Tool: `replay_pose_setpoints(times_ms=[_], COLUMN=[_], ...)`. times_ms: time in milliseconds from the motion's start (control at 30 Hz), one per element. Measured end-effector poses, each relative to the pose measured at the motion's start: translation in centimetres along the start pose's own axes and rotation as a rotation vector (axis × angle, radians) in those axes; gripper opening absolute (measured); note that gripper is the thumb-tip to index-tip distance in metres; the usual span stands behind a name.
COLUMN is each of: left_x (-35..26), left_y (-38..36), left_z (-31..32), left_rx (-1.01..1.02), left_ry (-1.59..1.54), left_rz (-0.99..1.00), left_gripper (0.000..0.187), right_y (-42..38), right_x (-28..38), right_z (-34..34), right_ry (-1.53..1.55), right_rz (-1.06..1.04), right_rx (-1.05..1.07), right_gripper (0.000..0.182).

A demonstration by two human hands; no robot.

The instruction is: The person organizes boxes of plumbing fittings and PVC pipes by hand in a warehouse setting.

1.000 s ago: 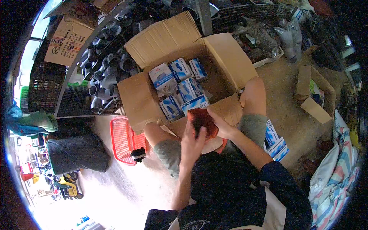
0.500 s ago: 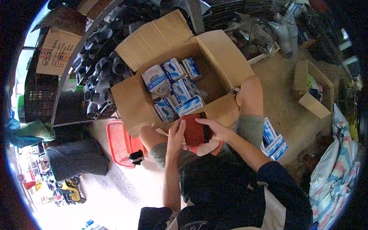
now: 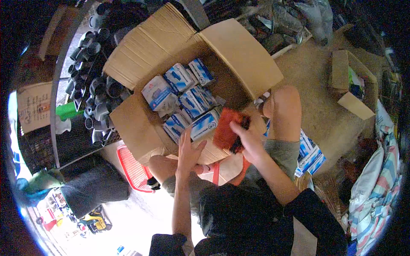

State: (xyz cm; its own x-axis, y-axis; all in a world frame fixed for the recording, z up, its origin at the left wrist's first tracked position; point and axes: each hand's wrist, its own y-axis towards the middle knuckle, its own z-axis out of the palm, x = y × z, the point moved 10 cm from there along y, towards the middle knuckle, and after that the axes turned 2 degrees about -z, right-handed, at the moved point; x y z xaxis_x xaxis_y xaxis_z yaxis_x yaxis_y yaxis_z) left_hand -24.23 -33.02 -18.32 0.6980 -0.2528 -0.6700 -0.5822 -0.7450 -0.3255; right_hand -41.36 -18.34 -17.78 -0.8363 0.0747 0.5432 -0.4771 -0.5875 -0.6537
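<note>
My right hand (image 3: 251, 144) grips a dark red, cloth-like item (image 3: 231, 129) with black along one edge, its thumb on top. It is held over the near side of a large open cardboard box (image 3: 242, 55). My left hand (image 3: 188, 151) has its fingers apart and holds nothing, at the near flap of the box. Just beyond it a long blue and white carton (image 3: 206, 125) lies in the box. Several more blue and white cartons (image 3: 178, 77) fill the box's left part, beside a larger white and blue pack (image 3: 159, 94).
Grey pipe fittings (image 3: 100, 87) are piled on a rack at the left. A red basket (image 3: 133, 168) stands below the box. Loose blue and white cartons (image 3: 311, 158) lie right of my knee. A small open box (image 3: 339, 79) and striped sacks (image 3: 378, 179) are further right.
My left hand has let go of the red item and opened. My right hand has carried it slightly up and right. The view has shifted and tilted.
</note>
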Motion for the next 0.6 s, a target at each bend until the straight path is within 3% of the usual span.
replay_pose_setpoints(times_ms=[67, 167, 267, 367, 467, 500, 600], left_x=[-0.9, 3.0, 2.3, 3.7, 3.4, 3.7, 3.4], left_y=[2.4, 5.8, 7.3, 9.0, 12.5, 14.2, 19.6], left_z=[1.8, 6.8, 8.2, 8.2, 6.9, 6.9, 9.4], left_rx=[0.027, 0.216, 0.375, 0.353, 0.21, 0.175, 0.243], left_ry=[0.431, 0.695, 0.591, 0.402, 0.258, 0.203, 0.2], left_rz=[0.177, 0.168, 0.088, 0.26, 0.292, 0.258, -0.008], left_gripper=[0.083, 0.092, 0.087, 0.076, 0.066, 0.06, 0.066], right_y=[1.0, 1.5, 1.8, 1.9, 1.3, 0.9, 0.5], right_x=[2.0, 2.4, 2.6, 2.7, 2.5, 2.5, 2.3], right_z=[-2.2, -3.3, -3.6, -4.0, -4.3, -3.9, -5.1], right_ry=[0.122, 0.203, 0.125, 0.09, 0.127, 0.153, 0.073], right_rz=[-0.092, -0.028, -0.097, -0.101, -0.032, 0.013, 0.063], right_rx=[-0.126, -0.157, -0.155, -0.175, -0.242, -0.216, -0.289], right_gripper=[0.041, 0.044, 0.048, 0.05, 0.052, 0.053, 0.052])
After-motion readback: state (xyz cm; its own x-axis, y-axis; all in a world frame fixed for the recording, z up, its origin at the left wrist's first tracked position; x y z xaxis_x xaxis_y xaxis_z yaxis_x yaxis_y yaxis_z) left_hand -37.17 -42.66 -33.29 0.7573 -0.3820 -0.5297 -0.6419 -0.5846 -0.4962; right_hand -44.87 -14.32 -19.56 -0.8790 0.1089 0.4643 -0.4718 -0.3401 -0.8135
